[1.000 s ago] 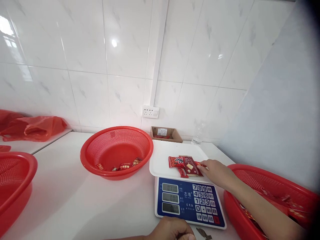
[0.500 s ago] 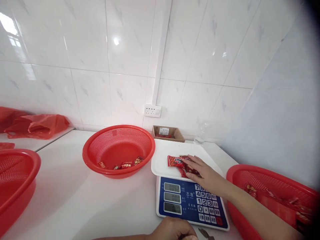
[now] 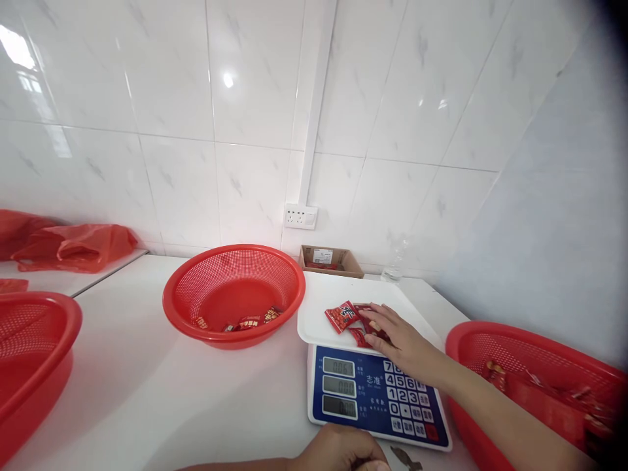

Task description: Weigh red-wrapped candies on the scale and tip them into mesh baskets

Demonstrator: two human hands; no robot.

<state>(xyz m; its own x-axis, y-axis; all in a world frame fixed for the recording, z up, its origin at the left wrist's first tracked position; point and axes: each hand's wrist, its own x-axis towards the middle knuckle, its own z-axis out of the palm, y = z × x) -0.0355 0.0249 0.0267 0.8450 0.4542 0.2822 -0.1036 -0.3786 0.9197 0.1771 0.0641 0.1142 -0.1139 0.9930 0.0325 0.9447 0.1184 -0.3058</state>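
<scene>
A blue-faced digital scale (image 3: 373, 399) with a white weighing pan (image 3: 324, 301) stands on the white counter. Several red snack packets (image 3: 343, 316) lie on the pan. My right hand (image 3: 397, 337) rests flat on those packets, fingers stretched out over them, one packet tipped up at its fingertips. My left hand (image 3: 338, 451) is curled into a fist at the bottom edge, just in front of the scale; what it holds, if anything, is hidden.
A red mesh basket (image 3: 233, 294) with a few packets stands left of the scale. Another red basket (image 3: 534, 386) with packets is at the right, a third (image 3: 29, 353) at the far left. A small cardboard box (image 3: 331, 261), wall socket (image 3: 300, 216) and red bags (image 3: 73, 245) lie behind.
My right hand slid left across the pan onto the packets and nudged them; the leftmost packet has tilted. The left hand has stayed put.
</scene>
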